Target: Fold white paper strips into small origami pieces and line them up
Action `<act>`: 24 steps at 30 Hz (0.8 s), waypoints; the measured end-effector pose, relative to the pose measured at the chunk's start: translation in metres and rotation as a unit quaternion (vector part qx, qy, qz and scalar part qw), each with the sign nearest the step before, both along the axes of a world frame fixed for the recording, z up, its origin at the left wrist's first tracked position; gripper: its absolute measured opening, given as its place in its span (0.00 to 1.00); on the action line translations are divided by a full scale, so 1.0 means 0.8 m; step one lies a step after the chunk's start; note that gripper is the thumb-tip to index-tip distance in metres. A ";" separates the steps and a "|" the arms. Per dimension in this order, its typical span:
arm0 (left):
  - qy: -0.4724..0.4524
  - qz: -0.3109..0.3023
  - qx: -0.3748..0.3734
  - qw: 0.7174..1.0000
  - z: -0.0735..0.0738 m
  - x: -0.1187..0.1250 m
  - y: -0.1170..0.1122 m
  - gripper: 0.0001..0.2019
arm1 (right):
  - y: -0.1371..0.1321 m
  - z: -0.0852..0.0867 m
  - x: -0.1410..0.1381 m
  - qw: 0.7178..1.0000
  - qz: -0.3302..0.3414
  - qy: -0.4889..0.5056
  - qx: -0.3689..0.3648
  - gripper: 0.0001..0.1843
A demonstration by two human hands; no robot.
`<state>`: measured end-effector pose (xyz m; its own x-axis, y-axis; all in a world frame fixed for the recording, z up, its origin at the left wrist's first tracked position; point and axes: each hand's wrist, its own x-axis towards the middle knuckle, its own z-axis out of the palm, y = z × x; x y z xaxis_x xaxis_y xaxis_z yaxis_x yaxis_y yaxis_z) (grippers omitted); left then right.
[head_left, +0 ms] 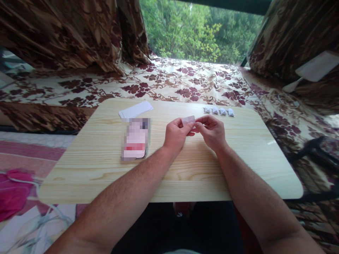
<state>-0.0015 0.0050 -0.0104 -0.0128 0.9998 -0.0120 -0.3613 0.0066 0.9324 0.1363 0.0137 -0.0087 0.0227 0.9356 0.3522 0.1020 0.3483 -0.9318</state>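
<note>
Above the middle of the table, my left hand (177, 133) pinches a small whitish piece of paper (188, 120) between thumb and fingers. My right hand (212, 131) meets it from the right, its thumb and fingertips closed at the paper's right edge. The fingers partly cover the paper, so its full shape is hidden. Beyond my right hand, several small white folded paper pieces (222, 112) with raised points lie in a row. White paper strips (136, 110) lie fanned at the back left.
A phone-like object (135, 139), blurred by pixels, lies left of my hands. The wood-grain table (87, 165) has rounded corners. Behind it runs a ledge with floral cloth (185, 81). A white lamp (317, 65) stands at right; cables and papers (37, 225) lie lower left.
</note>
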 end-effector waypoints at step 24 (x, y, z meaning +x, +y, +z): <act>0.025 0.010 0.007 1.000 -0.003 0.003 -0.001 0.16 | 0.002 -0.007 -0.003 0.999 -0.018 0.007 -0.027 0.08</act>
<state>0.0013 0.0045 -0.0130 -0.0324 0.9995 0.0032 -0.3133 -0.0132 0.9496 0.1338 0.0150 -0.0140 0.0609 0.9521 0.2998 0.1005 0.2929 -0.9508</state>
